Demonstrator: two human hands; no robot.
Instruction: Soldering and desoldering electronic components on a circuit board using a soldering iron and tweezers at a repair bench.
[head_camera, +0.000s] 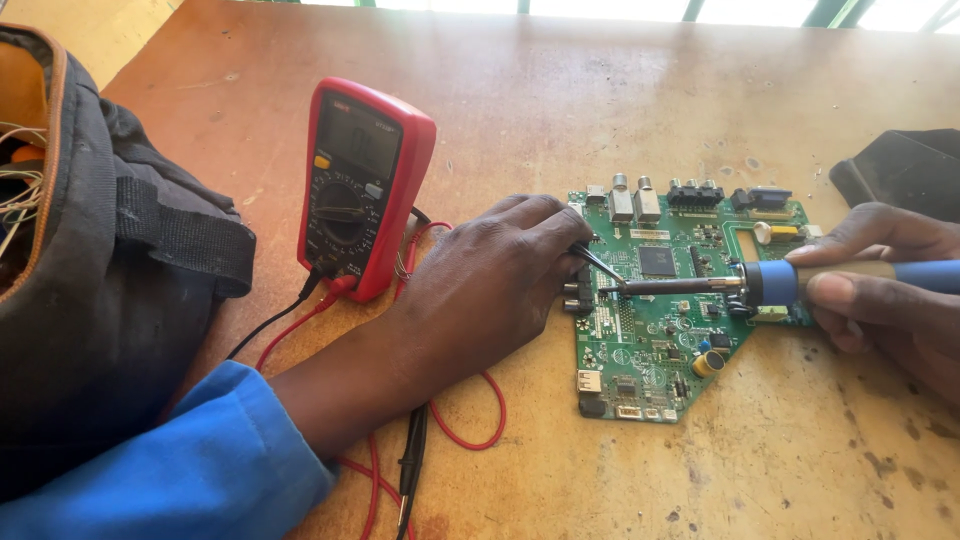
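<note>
At the far left a dark grey fabric bag with a webbing strap (110, 270) slumps on the worn, stained brown wooden desk (560, 110). Next stands a red-cased digital multimeter with a black dial (362, 185), its thin red and black leads (470, 425) looping loosely across the wood. The left hand (490, 290), blue sleeve behind it, has its grip pinched together on slim metal tweezers (598, 262) whose tips touch the flat green printed circuit board studded with chips and metal sockets (672, 300), lying mid-desk. The right hand (885, 285) is clamped round a blue-handled soldering iron (760, 283), its dark metal tip meeting the tweezers. It looks like soldering on one small component; steady, precise contact seems called for.
</note>
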